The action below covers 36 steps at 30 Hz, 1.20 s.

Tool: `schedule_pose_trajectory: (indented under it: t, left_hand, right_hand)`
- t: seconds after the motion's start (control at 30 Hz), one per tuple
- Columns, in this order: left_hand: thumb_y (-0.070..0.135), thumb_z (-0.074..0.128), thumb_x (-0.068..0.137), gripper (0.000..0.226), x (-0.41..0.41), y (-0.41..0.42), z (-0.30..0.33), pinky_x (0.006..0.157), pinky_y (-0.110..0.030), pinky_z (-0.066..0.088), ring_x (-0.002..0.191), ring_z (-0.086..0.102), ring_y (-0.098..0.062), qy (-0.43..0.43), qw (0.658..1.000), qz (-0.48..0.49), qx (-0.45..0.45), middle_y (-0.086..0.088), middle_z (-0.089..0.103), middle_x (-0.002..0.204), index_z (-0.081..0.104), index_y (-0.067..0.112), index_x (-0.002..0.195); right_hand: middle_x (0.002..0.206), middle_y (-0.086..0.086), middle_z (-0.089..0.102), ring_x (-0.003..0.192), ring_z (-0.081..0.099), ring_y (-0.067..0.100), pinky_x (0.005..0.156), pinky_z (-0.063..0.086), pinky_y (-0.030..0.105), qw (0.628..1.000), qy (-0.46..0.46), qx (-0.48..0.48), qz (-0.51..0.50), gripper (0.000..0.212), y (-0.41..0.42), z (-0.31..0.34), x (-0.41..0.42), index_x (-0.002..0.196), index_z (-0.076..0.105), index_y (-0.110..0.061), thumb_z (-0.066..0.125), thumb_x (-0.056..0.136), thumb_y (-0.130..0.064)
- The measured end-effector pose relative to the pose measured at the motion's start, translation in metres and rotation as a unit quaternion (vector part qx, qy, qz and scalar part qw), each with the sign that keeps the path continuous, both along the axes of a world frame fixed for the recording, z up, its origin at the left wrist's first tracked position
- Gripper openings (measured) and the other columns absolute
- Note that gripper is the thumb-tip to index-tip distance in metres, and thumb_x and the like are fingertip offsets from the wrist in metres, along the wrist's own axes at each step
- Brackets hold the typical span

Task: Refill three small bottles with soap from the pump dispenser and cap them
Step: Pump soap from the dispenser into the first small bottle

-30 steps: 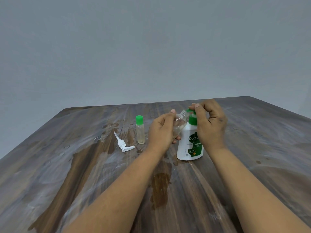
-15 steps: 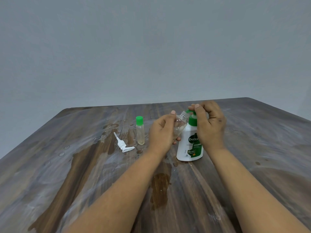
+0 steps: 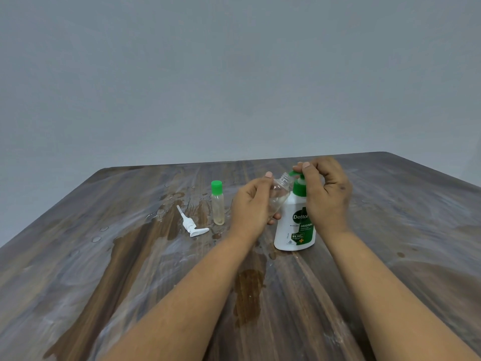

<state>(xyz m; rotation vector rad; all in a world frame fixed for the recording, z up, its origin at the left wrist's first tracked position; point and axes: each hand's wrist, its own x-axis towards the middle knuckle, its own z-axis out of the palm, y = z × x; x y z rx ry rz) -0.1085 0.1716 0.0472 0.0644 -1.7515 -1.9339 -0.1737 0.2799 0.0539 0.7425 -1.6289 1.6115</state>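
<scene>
Left hand [image 3: 251, 204] gripping open small bottle [image 3: 279, 195], neck tilting right toward pump dispenser [image 3: 295, 222] nozzle, right hand [image 3: 325, 194] fingers pressing pump head, mid-table.

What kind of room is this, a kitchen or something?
Hard to say; probably a plain room at home. All that shows is a bare grey wall, a wet wooden table and a soap dispenser. No sink or stove.

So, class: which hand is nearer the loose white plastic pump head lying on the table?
Left. The left hand, holding a clear bottle, is just right of the white pump head; the right hand is farther right, at the dispenser.
</scene>
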Motion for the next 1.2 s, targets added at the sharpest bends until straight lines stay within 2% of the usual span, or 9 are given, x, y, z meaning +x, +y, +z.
schedule_pose_trajectory:
  t: [0.13,0.3,0.43,0.57,0.63,0.77,0.83,1.07,1.2]
  left_hand:
    - [0.039,0.048,0.101,0.034,0.0015,0.0002,0.0007,0.037,-0.02,0.04,0.042,0.057,-0.015,0.0,1.0,-0.002,-0.004,-0.011,0.074,0.087,0.066,0.02,0.079]
    - [0.038,0.048,0.101,0.034,0.0013,0.0002,0.001,0.038,-0.019,0.04,0.041,0.056,-0.015,-0.001,1.0,0.0,-0.004,-0.008,0.075,0.086,0.066,0.019,0.079]
    - [0.038,0.048,0.101,0.033,0.0011,0.0,0.0005,0.037,-0.019,0.04,0.041,0.057,-0.014,0.002,1.0,0.002,-0.008,-0.009,0.074,0.088,0.066,0.02,0.078]
    - [0.038,0.049,0.101,0.034,0.0014,-0.0002,0.0006,0.037,-0.019,0.04,0.041,0.057,-0.014,0.004,1.0,-0.003,-0.005,-0.012,0.074,0.087,0.066,0.022,0.076]
    - [0.038,0.049,0.101,0.034,0.0013,-0.0004,0.0007,0.037,-0.019,0.04,0.041,0.057,-0.014,0.005,1.0,-0.004,-0.007,-0.014,0.073,0.088,0.066,0.022,0.077]
    - [0.039,0.048,0.1,0.034,0.0009,-0.0007,0.0,0.038,-0.02,0.04,0.042,0.057,-0.014,0.005,1.0,-0.005,-0.008,-0.016,0.073,0.089,0.067,0.022,0.077]
    - [0.039,0.049,0.1,0.034,0.0007,-0.0005,-0.0001,0.037,-0.02,0.039,0.042,0.058,-0.014,0.004,1.0,-0.003,-0.005,-0.011,0.074,0.088,0.067,0.024,0.076]
    - [0.038,0.049,0.101,0.033,0.0015,-0.0008,0.0,0.037,-0.018,0.039,0.041,0.057,-0.014,0.001,1.0,-0.003,-0.007,-0.01,0.074,0.089,0.066,0.021,0.079]
    - [0.038,0.049,0.101,0.033,0.0022,-0.0003,0.0009,0.037,-0.018,0.039,0.041,0.057,-0.015,0.001,1.0,-0.005,-0.005,-0.012,0.074,0.09,0.066,0.021,0.079]
  right_hand:
    - [0.077,-0.01,0.061,0.077,0.057,0.0,0.071,0.044,0.017,1.0,-0.001,-0.01,0.003,0.026,-0.0007,0.0013,0.001,0.074,0.064,-0.034,0.054,0.092,-0.018]
    - [0.084,-0.007,0.066,0.084,0.062,0.011,0.076,0.049,0.029,0.999,-0.01,-0.038,0.015,0.022,-0.0008,0.0014,0.0023,0.08,0.067,-0.035,0.053,0.095,-0.026]
    - [0.083,0.001,0.067,0.083,0.062,0.015,0.074,0.05,0.035,1.0,-0.018,-0.019,0.012,0.022,0.0006,0.001,0.0013,0.078,0.068,-0.029,0.054,0.094,-0.021]
    - [0.079,-0.002,0.065,0.079,0.06,0.008,0.072,0.047,0.028,1.0,-0.018,-0.002,0.008,0.022,0.0009,0.001,0.0013,0.076,0.068,-0.021,0.054,0.092,-0.018]
    - [0.078,-0.002,0.064,0.078,0.059,0.006,0.072,0.046,0.027,1.0,-0.017,-0.008,0.01,0.023,0.0007,0.0012,0.0019,0.075,0.067,-0.022,0.054,0.093,-0.018]
    - [0.086,0.005,0.068,0.086,0.064,0.023,0.077,0.052,0.044,0.998,-0.024,-0.045,0.031,0.024,0.0013,0.0008,0.0033,0.079,0.068,-0.034,0.054,0.095,-0.022]
    - [0.087,0.005,0.068,0.087,0.065,0.025,0.079,0.053,0.047,0.998,-0.032,-0.045,0.036,0.024,0.0015,0.0014,0.0035,0.08,0.069,-0.035,0.054,0.095,-0.024]
    - [0.079,-0.004,0.064,0.08,0.06,0.007,0.073,0.047,0.026,0.999,-0.03,-0.011,0.022,0.024,0.0017,0.0024,0.0036,0.074,0.066,-0.03,0.054,0.092,-0.019]
    - [0.081,-0.002,0.064,0.081,0.06,0.008,0.073,0.046,0.025,1.0,-0.02,-0.012,0.015,0.021,0.0013,0.0003,0.003,0.079,0.069,-0.021,0.054,0.094,-0.018]
